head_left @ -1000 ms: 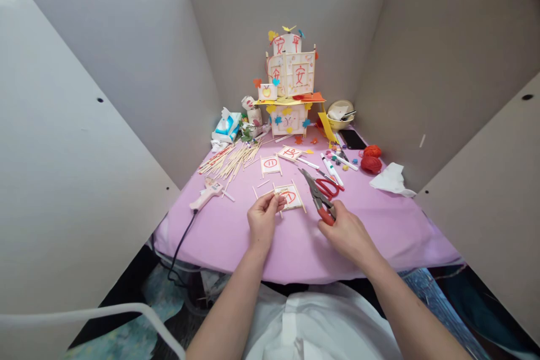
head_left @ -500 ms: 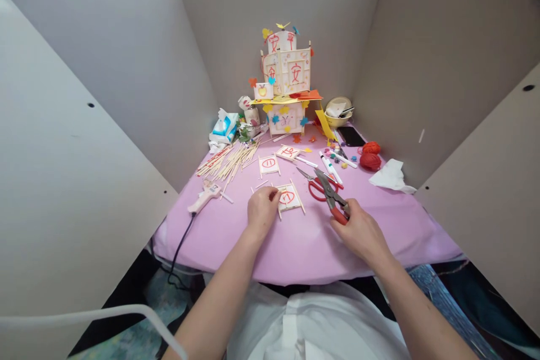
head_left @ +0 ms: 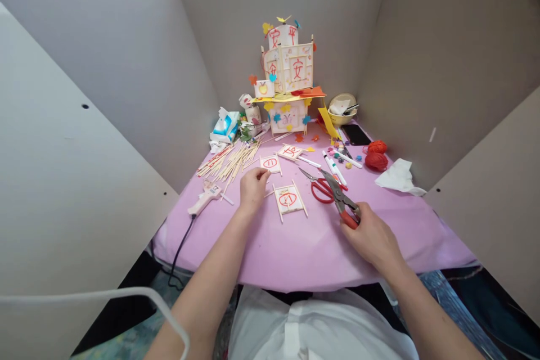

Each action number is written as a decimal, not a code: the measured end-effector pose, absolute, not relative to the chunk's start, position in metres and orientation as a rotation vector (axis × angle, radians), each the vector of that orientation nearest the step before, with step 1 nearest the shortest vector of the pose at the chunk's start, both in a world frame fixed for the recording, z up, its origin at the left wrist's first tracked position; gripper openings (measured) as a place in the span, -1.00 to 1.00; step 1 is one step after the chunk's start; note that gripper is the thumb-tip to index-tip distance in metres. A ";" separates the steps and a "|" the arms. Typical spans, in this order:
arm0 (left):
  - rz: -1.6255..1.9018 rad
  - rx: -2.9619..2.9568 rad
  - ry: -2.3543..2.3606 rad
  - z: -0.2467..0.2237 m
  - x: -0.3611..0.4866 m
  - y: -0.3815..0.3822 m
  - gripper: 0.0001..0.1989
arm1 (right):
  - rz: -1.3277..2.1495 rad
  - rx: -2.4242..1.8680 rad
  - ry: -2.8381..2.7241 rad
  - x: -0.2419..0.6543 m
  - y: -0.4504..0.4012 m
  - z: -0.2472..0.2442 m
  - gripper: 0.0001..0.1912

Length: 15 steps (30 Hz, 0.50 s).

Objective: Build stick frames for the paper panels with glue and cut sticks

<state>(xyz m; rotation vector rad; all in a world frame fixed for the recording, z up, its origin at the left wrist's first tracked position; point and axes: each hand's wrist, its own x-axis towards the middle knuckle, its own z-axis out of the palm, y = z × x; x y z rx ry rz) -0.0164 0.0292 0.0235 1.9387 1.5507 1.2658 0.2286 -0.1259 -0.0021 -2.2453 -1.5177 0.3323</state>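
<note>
My right hand (head_left: 373, 236) is closed around the red handles of a pair of metal snips (head_left: 338, 194), whose jaws point away from me. Beside and partly under the snips lie red-handled scissors (head_left: 322, 188). My left hand (head_left: 253, 190) is pinched above the cloth, its fingertips near a small framed card (head_left: 270, 164) with a red circled mark. What those fingers hold, if anything, is too small to make out. Between my hands a larger stick-framed card (head_left: 289, 200) with a red circled mark lies flat. Another framed card (head_left: 291, 151) with red writing rests farther back.
A decorated stick-and-paper tower (head_left: 289, 79) stands at the back. Thin wooden sticks (head_left: 236, 160) and a corded glue gun (head_left: 207, 198) lie left. Markers (head_left: 335, 167), red yarn balls (head_left: 376, 156), tissue (head_left: 400, 176), a phone (head_left: 355, 135) and a bowl (head_left: 342, 118) are right.
My left hand has left the nearer framed card and moved slightly left and away from me. My right hand, still holding the snips, has shifted slightly right.
</note>
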 end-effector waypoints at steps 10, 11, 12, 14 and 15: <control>1.204 1.941 1.608 0.047 -0.019 0.158 -0.89 | 0.410 -2.345 -1.424 0.258 -0.116 -0.015 -0.62; 1.174 1.955 1.603 0.049 -0.017 0.173 -0.89 | 0.408 -2.350 -1.434 0.259 -0.115 -0.016 -0.61; 1.136 1.970 1.592 0.051 -0.014 0.187 -0.89 | 0.401 -2.355 -1.453 0.260 -0.113 -0.017 -0.61; 1.041 1.995 1.563 0.051 -0.006 0.212 -0.90 | 0.389 -2.372 -1.479 0.261 -0.110 -0.020 -0.60; 0.986 2.001 1.548 0.049 0.000 0.223 -0.90 | 0.392 -2.381 -1.480 0.262 -0.109 -0.021 -0.58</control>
